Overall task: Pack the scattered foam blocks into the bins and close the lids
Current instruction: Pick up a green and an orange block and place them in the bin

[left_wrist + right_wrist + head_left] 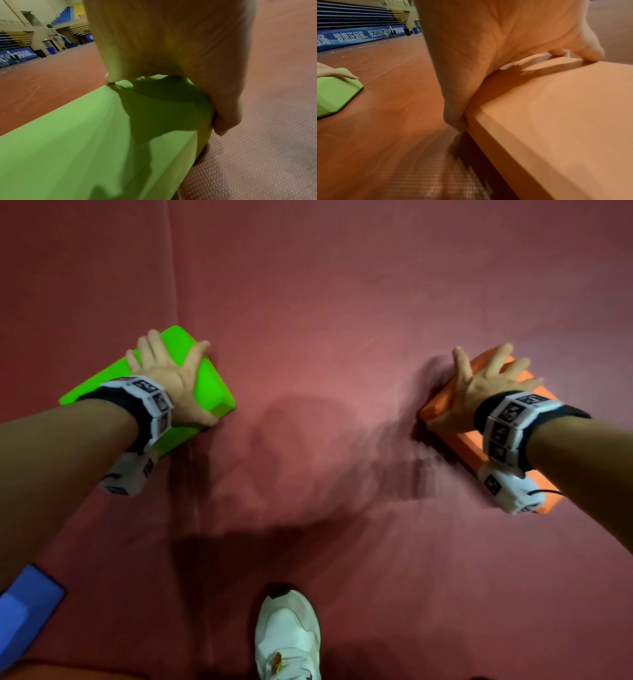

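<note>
Head view, green block: the green foam block is a flat bright slab with bevelled corners, lying on the dark red floor toward the left edge of the view.
Head view, left hand: the left hand lies spread on top of it, fingers over the far left edge, thumb hooked down the near right side; it grips the slab across its width.
Head view, orange block: the orange foam block is a flat slab of the same sort, lying on the floor toward the right edge of the view, well apart from the green one.
Head view, right hand: the right hand is spread on its top, thumb down the left side, fingers reaching across to the far edge.
Head view, other: a blue foam block is cut off at the lower left corner; a white shoe is cut off at the bottom edge.
Head view, hidden: wrist bands and forearms cover the near part of both slabs.
Left wrist view: the palm arches over the green top, thumb pressed to its right side; the fingertips are hidden beyond the far edge.
Right wrist view: the thumb presses the orange slab's left side, fingers curl over its far edge; motion blur smears the floor texture.
Right wrist view, background: stadium seating and a blue banner, its lettering partly cut off.
</note>
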